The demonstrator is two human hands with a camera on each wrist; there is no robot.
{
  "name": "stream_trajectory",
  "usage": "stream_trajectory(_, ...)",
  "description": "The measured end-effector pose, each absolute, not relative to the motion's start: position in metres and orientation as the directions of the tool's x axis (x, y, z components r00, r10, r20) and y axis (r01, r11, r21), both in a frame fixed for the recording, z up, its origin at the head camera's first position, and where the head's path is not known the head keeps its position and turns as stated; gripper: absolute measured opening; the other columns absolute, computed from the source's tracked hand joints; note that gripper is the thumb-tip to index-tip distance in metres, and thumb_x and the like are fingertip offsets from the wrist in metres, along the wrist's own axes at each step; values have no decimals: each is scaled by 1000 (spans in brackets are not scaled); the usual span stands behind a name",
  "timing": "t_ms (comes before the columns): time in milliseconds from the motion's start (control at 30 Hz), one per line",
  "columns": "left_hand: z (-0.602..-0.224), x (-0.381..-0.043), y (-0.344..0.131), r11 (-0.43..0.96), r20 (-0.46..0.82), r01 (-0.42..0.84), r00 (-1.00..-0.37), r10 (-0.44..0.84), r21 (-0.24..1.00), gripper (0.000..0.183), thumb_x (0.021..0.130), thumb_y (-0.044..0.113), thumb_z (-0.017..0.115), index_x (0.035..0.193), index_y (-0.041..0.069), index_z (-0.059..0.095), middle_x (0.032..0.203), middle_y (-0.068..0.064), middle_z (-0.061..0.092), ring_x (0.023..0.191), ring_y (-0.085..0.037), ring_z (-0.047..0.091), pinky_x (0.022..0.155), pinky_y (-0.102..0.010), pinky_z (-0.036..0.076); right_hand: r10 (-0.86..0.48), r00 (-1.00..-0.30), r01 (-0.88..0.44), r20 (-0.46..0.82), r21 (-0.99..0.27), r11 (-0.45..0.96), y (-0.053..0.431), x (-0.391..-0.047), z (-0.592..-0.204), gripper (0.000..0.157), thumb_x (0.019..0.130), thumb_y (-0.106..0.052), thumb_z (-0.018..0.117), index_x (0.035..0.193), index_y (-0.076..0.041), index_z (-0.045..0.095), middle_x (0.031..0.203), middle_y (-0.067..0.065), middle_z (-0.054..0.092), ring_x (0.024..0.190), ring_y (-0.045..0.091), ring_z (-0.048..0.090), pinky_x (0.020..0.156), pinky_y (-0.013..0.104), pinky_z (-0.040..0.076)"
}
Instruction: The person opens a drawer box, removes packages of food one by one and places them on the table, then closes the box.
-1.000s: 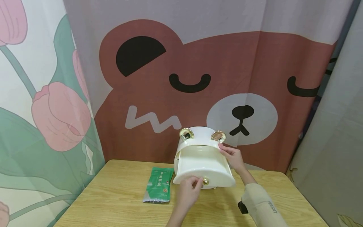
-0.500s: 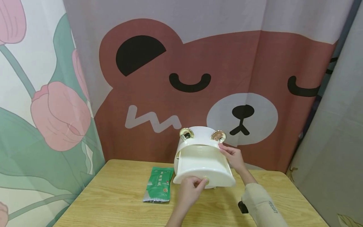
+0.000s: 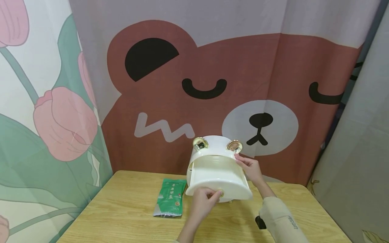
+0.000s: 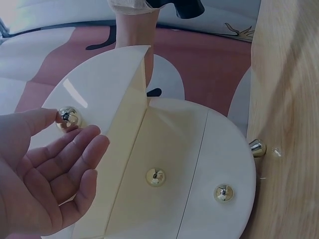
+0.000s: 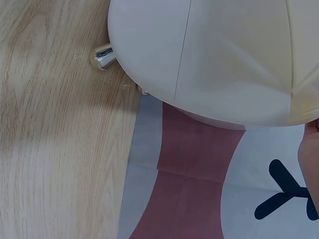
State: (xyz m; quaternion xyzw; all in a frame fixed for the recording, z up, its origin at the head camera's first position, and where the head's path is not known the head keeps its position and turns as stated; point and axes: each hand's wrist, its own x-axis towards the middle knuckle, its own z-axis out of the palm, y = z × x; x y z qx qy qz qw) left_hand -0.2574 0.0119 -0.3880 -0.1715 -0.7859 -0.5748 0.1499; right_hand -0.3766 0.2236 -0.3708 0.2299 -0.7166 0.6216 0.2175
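Note:
A small white drawer box (image 3: 216, 143), with round gold ear-like pieces on top, stands on the table. Its top drawer (image 3: 219, 170) is pulled far out, and the part of the interior that shows holds nothing visible. My left hand (image 3: 203, 201) pinches the drawer's gold knob (image 4: 70, 118) between thumb and index finger; the other fingers curve loosely below. Two lower drawers with gold knobs (image 4: 155, 177) sit closed in the left wrist view. My right hand (image 3: 250, 168) holds the box's upper right rim by the fingertips; only a sliver of it shows in the right wrist view.
A green printed packet (image 3: 171, 197) lies left of the box on the wooden table (image 3: 127, 206). Short gold feet (image 5: 103, 56) hold the box off the tabletop. A curtain with a bear print (image 3: 158, 108) hangs behind the table.
My left fingers have shifted slightly right and now cover the knob, which showed beside them a second ago. The drawer, the packet and my right hand stay where they were.

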Motion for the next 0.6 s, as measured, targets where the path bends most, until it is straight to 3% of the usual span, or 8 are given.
stream_trajectory(367, -387, -263, 11, 240, 420, 433, -901, 107, 869, 28, 80, 27, 66, 63, 5, 67, 58, -3, 61, 45, -7, 54, 43, -20, 43, -60, -805, -592, 590, -798, 114, 215, -357, -355, 22, 83, 7, 56, 101, 21, 54, 110, 31, 49, 100, 1, 52, 78, 15, 42)
stream_trajectory(600, -386, -266, 10, 248, 421, 434, -901, 107, 866, 27, 80, 26, 66, 63, 5, 67, 58, -3, 61, 48, -21, 58, 42, -21, 42, -57, -811, -585, 583, -803, 115, 215, -357, -355, 23, 83, 7, 56, 102, 20, 54, 110, 30, 50, 99, -1, 52, 78, 15, 42)
